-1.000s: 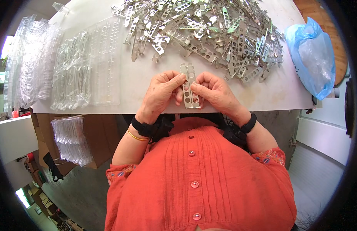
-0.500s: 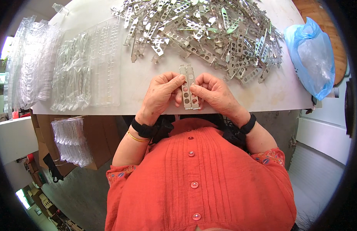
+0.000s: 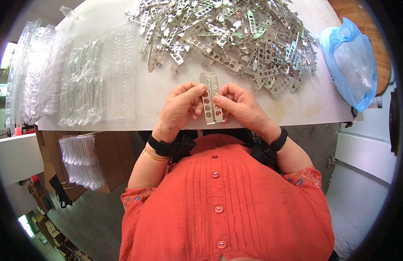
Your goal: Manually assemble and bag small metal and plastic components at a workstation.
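Note:
Two slim metal brackets with rows of round holes stand side by side between my hands, just above the table's near edge. My left hand [image 3: 180, 104] pinches the left bracket [image 3: 206, 101] between thumb and fingers. The right bracket [image 3: 216, 108] is gripped by my right hand [image 3: 241, 104], its thumb lying over the front. Their tops lie slightly apart, and their lower ends are close together. Fingertips behind the brackets are partly hidden. Beyond my hands spreads a large heap of similar metal brackets [image 3: 236, 43].
Clear plastic trays [image 3: 119, 74] lie on the white table [image 3: 166, 87] at the left, some holding wrapped pieces. More trays are stacked [image 3: 40, 74] at the far left. A blue plastic bag [image 3: 353, 65] sits at the right edge. Below left, a cardboard box [image 3: 112, 158] bears another filled tray [image 3: 83, 161].
The two brackets have tilted a little relative to each other, the left one shifting slightly left at its top. Both hands keep their hold and have barely moved.

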A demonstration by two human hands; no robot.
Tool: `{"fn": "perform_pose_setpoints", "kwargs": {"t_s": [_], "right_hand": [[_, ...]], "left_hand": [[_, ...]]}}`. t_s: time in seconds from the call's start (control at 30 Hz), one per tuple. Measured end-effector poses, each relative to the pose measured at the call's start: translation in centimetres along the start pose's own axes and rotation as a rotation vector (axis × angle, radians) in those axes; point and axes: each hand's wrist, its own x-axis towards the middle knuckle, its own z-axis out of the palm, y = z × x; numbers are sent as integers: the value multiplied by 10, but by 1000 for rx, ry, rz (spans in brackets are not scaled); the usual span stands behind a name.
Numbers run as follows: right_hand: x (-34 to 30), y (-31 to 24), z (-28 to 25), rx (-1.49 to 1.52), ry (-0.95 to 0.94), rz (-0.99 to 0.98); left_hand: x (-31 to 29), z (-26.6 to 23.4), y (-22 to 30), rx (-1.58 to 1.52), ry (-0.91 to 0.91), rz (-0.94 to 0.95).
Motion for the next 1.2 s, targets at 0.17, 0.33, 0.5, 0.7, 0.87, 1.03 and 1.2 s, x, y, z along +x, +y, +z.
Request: {"fn": "perform_pose_setpoints", "kwargs": {"t_s": [0.17, 0.33, 0.5, 0.7, 0.87, 1.03, 1.2], "right_hand": [[1, 3, 0, -15, -5, -24], [-1, 8, 4, -50, -52, -49], [-2, 10, 6, -45, -24, -48], [-5, -1, 5, -114, 52, 13], [-5, 0, 5, -189, -48, 36], [-6, -4, 4, -150, -21, 46], [-5, -3, 3, -107, 0, 32]], "left_hand": [[-4, 0, 1, 40, -37, -23], [-3, 0, -2, 57, -73, -9], [-5, 5, -4, 107, -31, 25], [-5, 5, -5, 163, 24, 28], [-4, 8, -7, 272, 13, 76], [-5, 8, -5, 235, -4, 73], [-5, 8, -6, 192, 12, 62]]}}
